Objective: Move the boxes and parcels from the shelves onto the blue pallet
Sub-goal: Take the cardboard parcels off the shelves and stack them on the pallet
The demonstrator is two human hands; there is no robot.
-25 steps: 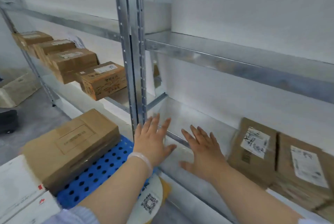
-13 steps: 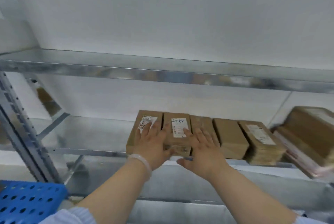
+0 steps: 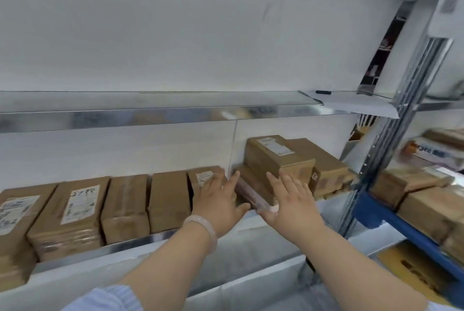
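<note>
Both hands have swept along the galvanised steel shelf (image 3: pixel 140 241). A second ago they hovered over bare metal beside the blue perforated plastic pallet, and half a second ago over the labelled end of the row of flat brown cardboard parcels (image 3: pixel 125 205). Now that row lies off to the left of the left hand (image 3: pixel 221 200), and the pallet is out of view, so I judge it is behind and to the left of the person. The left hand, with a pale bangle (image 3: pixel 200 228) on the wrist, is open with spread fingers over the last parcel of the row. The right hand (image 3: pixel 293 205) is equally open, palm forward, its fingertips in front of the tall brown cardboard carton with a white label (image 3: pixel 276 157). Motion blur hides whether either hand touches anything, but neither grips. A squat brown cardboard carton (image 3: pixel 326 167) sits just right of the right hand, against the tall one, and a thin flat parcel with a reddish edge (image 3: pixel 251 195) pokes out between the two hands, beneath the tall carton. This suggests the person has passed over the row and picked the stack as the next load, with nothing lifted yet, and the carry back to the pallet will be a longer turn
</note>
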